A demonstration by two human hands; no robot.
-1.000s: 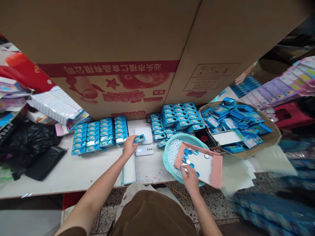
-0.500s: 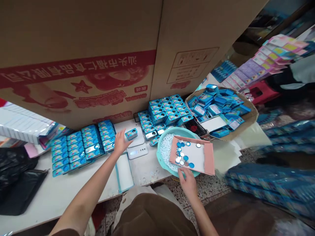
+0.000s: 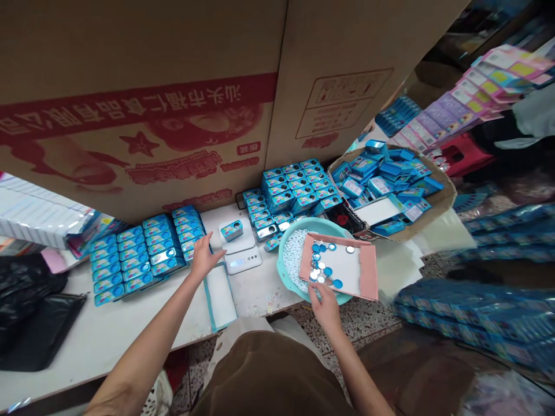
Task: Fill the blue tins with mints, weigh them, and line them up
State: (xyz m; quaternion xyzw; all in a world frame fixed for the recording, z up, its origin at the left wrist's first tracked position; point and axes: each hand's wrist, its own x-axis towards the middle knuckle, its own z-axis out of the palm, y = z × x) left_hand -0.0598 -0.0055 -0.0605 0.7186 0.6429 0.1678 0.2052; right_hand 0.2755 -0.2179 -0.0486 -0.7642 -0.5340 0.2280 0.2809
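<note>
A small blue box with a round dark opening (image 3: 231, 230) rests on the white digital scale (image 3: 243, 263), whose display is lit. Just left of the scale is my left hand (image 3: 204, 258), its fingers apart and empty. My right hand (image 3: 326, 309) is at the near rim of a turquoise basin (image 3: 284, 276) filled with small white pellets. Its thumb and fingertips are drawn together beside the pink cardboard tray (image 3: 368, 271); what they pinch, if anything, is hidden. Across the basin, that tray holds several round blue and silver discs (image 3: 328, 271).
Rows of blue boxes (image 3: 130, 260) stand at left, and more are stacked (image 3: 299, 188) behind the basin. A carton (image 3: 448, 205) of loose blue boxes is at right. A blue-edged white tray (image 3: 220, 296) lies before the scale. A large cardboard box (image 3: 195, 46) walls the back.
My left hand has drawn back left from the blue box, which now sits apart from it on the scale. My right hand has shifted slightly up and left along the tray edge.
</note>
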